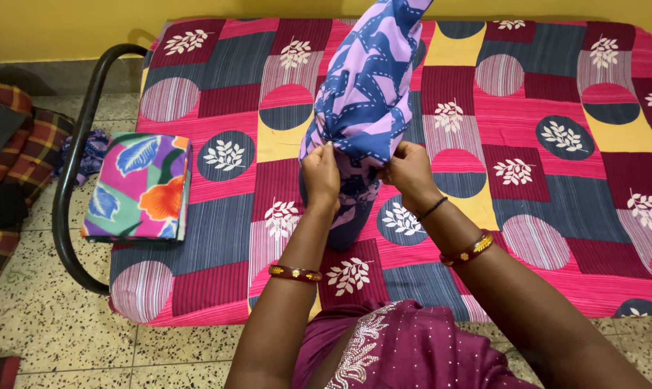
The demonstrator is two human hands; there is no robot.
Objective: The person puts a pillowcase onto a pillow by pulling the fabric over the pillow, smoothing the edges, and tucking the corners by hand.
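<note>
A lilac and blue patterned cloth [365,86] is held up over the bed, bunched at its lower end. My left hand [321,175] pinches the bunched edge on the left. On the right, my right hand [409,171] grips that same edge. A darker fold of the cloth hangs down between my wrists to the bedspread. Both wrists wear bangles.
The bed is covered with a pink, red, grey and yellow patchwork bedspread [542,166]. A folded floral cloth [140,187] lies at its left end. A black metal bed rail [73,158] curves on the left, beside a plaid fabric [12,144] and speckled floor [59,331].
</note>
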